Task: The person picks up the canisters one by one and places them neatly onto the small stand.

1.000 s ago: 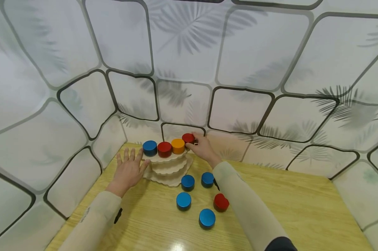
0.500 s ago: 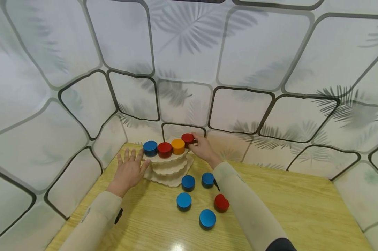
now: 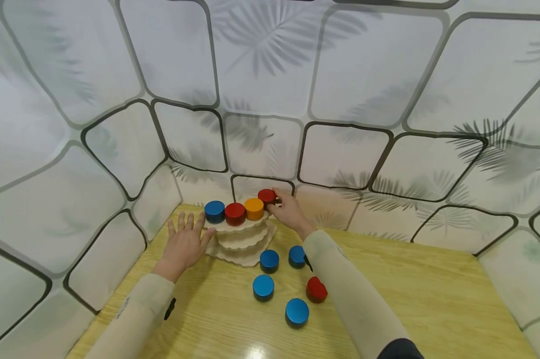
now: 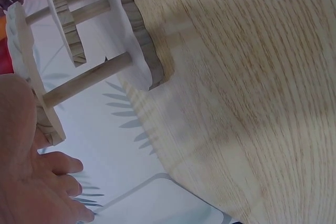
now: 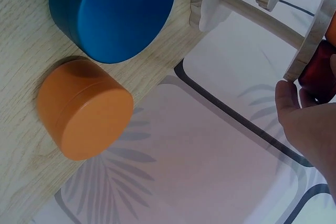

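A wooden tiered stand (image 3: 243,257) with scalloped edges stands near the back left corner of the table. Along its top tier sit a blue round tin (image 3: 214,212), a red tin (image 3: 235,214), an orange tin (image 3: 254,209) and a dark red tin (image 3: 266,196) at the right end. My right hand (image 3: 290,213) pinches that dark red tin, which also shows in the right wrist view beside the tier's edge. My left hand (image 3: 182,244) has its fingers spread and touches the left edge of the top tier. Its thumb lies along that edge in the left wrist view.
Several blue tins (image 3: 297,312) and a red tin (image 3: 316,289) lie on the table in front of the stand. An orange tin (image 5: 86,109) beside a blue one shows in the right wrist view. Patterned walls (image 3: 341,154) enclose the table's back and left.
My right hand has shifted the dark red tin slightly left, closer to the orange tin. My left hand has stayed in place.
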The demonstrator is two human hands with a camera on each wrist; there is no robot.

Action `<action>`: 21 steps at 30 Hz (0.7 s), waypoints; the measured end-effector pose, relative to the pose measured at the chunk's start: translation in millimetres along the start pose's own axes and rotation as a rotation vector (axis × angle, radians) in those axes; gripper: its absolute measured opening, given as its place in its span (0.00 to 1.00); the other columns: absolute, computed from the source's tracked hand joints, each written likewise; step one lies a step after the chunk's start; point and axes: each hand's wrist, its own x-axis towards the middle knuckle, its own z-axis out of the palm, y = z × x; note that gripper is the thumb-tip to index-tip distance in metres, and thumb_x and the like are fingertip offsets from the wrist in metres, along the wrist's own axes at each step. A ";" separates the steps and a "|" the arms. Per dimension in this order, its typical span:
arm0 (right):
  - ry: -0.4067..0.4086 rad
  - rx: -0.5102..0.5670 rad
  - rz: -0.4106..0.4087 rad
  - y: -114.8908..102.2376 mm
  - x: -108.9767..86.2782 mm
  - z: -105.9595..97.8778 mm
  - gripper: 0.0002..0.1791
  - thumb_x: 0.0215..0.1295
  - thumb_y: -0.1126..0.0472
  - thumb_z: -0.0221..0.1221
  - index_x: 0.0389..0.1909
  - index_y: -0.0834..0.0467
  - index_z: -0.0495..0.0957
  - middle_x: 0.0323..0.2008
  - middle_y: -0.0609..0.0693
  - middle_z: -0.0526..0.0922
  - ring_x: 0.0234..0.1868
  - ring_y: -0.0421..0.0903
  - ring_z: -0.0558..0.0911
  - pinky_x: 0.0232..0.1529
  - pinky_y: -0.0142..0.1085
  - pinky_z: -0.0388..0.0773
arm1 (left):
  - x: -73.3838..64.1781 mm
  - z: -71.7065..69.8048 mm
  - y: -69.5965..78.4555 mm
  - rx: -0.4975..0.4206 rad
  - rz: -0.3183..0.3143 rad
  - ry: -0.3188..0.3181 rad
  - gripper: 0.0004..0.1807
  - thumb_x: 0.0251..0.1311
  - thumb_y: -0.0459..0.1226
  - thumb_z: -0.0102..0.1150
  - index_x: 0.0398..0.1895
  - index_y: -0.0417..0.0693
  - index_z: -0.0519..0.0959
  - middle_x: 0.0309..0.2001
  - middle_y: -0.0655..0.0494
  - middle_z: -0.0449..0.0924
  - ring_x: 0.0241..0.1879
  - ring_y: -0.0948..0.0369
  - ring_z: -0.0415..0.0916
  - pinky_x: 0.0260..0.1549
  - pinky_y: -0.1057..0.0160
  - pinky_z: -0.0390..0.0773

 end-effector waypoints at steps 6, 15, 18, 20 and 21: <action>-0.013 0.003 0.022 0.6 1.2 0.2 0.39 0.75 0.63 0.57 0.83 0.62 0.56 0.73 0.64 0.74 0.68 0.61 0.78 0.60 0.48 0.83 | 0.7 0.0 0.5 0.009 -0.001 -0.001 0.38 0.85 0.55 0.36 0.84 0.37 0.55 0.79 0.23 0.55 0.80 0.26 0.45 0.74 0.21 0.45; -0.003 -0.013 0.019 1.0 -1.9 -2.7 0.39 0.75 0.61 0.58 0.83 0.61 0.56 0.75 0.64 0.72 0.68 0.62 0.78 0.63 0.50 0.81 | 0.9 0.3 1.0 0.007 -0.003 -0.010 0.38 0.85 0.55 0.36 0.84 0.38 0.54 0.79 0.24 0.55 0.81 0.27 0.45 0.75 0.22 0.44; 0.016 -0.019 0.027 1.9 -6.2 -5.0 0.39 0.76 0.57 0.61 0.83 0.59 0.59 0.75 0.63 0.72 0.69 0.62 0.78 0.68 0.53 0.78 | 0.9 0.4 0.8 0.006 -0.003 -0.012 0.39 0.85 0.56 0.36 0.84 0.38 0.54 0.79 0.24 0.55 0.81 0.27 0.45 0.75 0.22 0.44; 0.037 -0.020 0.031 2.8 -10.4 -7.2 0.38 0.76 0.54 0.62 0.82 0.59 0.62 0.74 0.62 0.74 0.70 0.62 0.78 0.70 0.54 0.77 | 1.0 0.3 0.2 0.002 -0.008 -0.015 0.39 0.85 0.56 0.36 0.84 0.38 0.54 0.79 0.24 0.54 0.81 0.27 0.44 0.75 0.22 0.43; 0.052 -0.021 0.031 3.8 -12.7 -8.6 0.37 0.76 0.53 0.62 0.80 0.59 0.64 0.73 0.62 0.75 0.69 0.62 0.78 0.70 0.54 0.76 | 0.7 0.1 0.0 -0.001 -0.011 -0.017 0.39 0.85 0.56 0.36 0.84 0.38 0.54 0.79 0.24 0.54 0.81 0.27 0.43 0.75 0.22 0.43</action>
